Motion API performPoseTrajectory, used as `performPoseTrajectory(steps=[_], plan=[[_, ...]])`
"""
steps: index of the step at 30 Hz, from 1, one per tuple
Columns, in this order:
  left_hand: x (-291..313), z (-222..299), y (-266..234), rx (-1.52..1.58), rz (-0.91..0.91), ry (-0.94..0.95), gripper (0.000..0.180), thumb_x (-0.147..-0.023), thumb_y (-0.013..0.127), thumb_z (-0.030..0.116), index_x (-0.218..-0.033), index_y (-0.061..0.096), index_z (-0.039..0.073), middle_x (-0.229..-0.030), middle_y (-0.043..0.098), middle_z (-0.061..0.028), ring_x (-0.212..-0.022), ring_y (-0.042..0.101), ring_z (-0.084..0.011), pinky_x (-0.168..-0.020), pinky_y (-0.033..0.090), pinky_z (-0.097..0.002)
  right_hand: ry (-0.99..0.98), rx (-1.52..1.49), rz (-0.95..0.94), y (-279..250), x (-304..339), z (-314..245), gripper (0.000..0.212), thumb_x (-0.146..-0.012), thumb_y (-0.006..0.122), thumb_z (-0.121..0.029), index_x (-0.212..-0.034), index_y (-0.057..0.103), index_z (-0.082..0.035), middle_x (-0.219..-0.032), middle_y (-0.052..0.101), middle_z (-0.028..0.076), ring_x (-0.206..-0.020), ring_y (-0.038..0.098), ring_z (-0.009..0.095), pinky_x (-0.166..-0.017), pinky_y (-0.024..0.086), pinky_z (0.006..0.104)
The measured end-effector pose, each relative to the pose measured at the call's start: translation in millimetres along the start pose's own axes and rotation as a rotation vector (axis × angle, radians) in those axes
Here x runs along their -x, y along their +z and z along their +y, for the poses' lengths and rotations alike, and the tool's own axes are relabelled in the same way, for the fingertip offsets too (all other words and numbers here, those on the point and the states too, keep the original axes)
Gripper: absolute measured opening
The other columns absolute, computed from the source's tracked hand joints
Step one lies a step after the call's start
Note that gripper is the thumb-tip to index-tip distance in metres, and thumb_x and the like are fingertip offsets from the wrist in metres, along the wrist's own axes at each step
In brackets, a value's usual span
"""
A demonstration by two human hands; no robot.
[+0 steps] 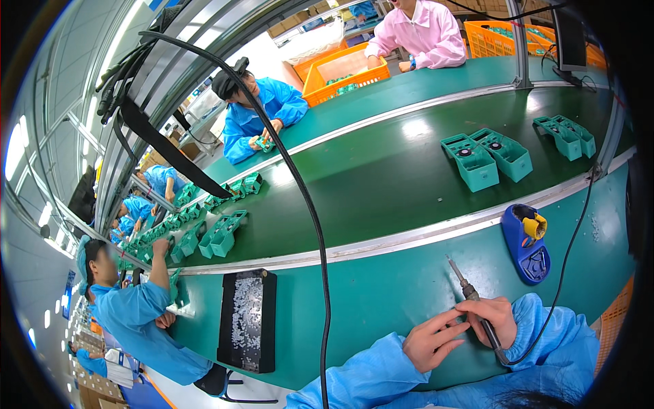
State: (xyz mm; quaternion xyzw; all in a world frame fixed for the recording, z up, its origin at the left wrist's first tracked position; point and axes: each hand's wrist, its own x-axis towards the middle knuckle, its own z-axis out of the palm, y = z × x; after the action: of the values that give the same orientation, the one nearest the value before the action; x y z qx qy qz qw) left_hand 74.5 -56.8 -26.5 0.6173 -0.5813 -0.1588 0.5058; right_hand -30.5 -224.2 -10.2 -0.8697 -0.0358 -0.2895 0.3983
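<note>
The right hand [496,322] of the person wearing the camera is closed around a slim, pen-shaped soldering iron [469,290] with a dark handle. Above the fingers, the iron has a thick brownish-grey collar, then a narrower bare metal barrel that tapers to a fine tip. It slants, tip toward the far side and a little left, over the near green worktop [381,293]; whether the tip touches that surface, I cannot tell. A thin black cable [563,286] leaves the handle's lower end and curves up on the right.

The left hand [432,342] has its fingers half bent, reaching to the right hand's fingertips; whether it pinches anything small there is unclear. Both wrists are in light-blue sleeves.

Just beyond the right hand stands a blue plastic iron holder [528,262] with a yellow insert [535,226]. Well to the left lies a black rectangular tray [268,320] of small translucent whitish pieces [246,310]. Past a pale metal rail [409,242], open teal plastic housings [475,167] rest on a dark-green belt [368,184].
</note>
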Motion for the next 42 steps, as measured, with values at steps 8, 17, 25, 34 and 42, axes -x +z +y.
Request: performPoseTrajectory(steps=[8, 17, 25, 34, 42], plan=[[0.3, 2.3, -3.2, 0.019, -0.073, -0.014, 0.045, -0.081, 0.069, 0.004, -0.124, 0.059, 0.002, -0.134, 0.048, -0.019, -0.101, 0.06, -0.0261, -0.085, 0.051, -0.0344, 0.079, -0.024, 0.03, -3.1, -0.6, -2.5, 0.035, -0.069, 0.06, 0.009, -0.102, 0.062, -0.002, -0.066, 0.059, 0.01, -0.054, 0.062, 0.025, -0.05, 0.048, 0.0312], [-2.9, 6.4, -4.7, 0.012, -0.071, -0.021, 0.051, -0.081, 0.069, 0.007, -0.129, 0.055, 0.003, -0.135, 0.048, -0.0212, -0.118, 0.055, -0.0345, -0.096, 0.047, -0.0382, 0.019, -0.022, 0.034, -3.5, -2.2, -1.2, 0.036, -0.069, 0.061, 0.009, -0.104, 0.062, -0.001, -0.071, 0.062, 0.014, -0.059, 0.064, 0.029, -0.052, 0.05, 0.0335], [-4.4, 9.5, -5.5, -0.004, -0.077, -0.038, 0.053, -0.082, 0.068, 0.008, -0.132, 0.052, 0.004, -0.134, 0.048, -0.0214, -0.119, 0.053, -0.0363, -0.098, 0.046, -0.0389, 0.029, -0.011, -0.017, -6.6, -1.5, -1.1, 0.036, -0.068, 0.063, 0.009, -0.103, 0.062, -0.001, -0.076, 0.064, 0.016, -0.063, 0.065, 0.032, -0.054, 0.051, 0.0351], [-1.4, 3.0, -3.0, 0.008, -0.064, -0.027, 0.055, -0.082, 0.067, 0.01, -0.134, 0.05, 0.005, -0.139, 0.043, -0.0213, -0.124, 0.049, -0.0367, -0.1, 0.044, -0.041, 0.055, -0.042, -0.034, -9.1, -5.6, -2.4, 0.038, -0.068, 0.06, 0.009, -0.105, 0.061, 0.0, -0.072, 0.062, 0.014, -0.059, 0.064, 0.029, -0.054, 0.049, 0.0319], [1.2, -3.3, 2.1, -0.022, -0.09, -0.011, 0.062, -0.082, 0.067, 0.01, -0.139, 0.044, 0.007, -0.142, 0.04, -0.0197, -0.125, 0.046, -0.0381, -0.103, 0.042, -0.0427, 0.008, -0.002, -0.034, -8.0, -8.7, -6.5, 0.035, -0.07, 0.059, 0.009, -0.104, 0.06, 0.0, -0.072, 0.062, 0.014, -0.061, 0.064, 0.031, -0.056, 0.049, 0.0337]])
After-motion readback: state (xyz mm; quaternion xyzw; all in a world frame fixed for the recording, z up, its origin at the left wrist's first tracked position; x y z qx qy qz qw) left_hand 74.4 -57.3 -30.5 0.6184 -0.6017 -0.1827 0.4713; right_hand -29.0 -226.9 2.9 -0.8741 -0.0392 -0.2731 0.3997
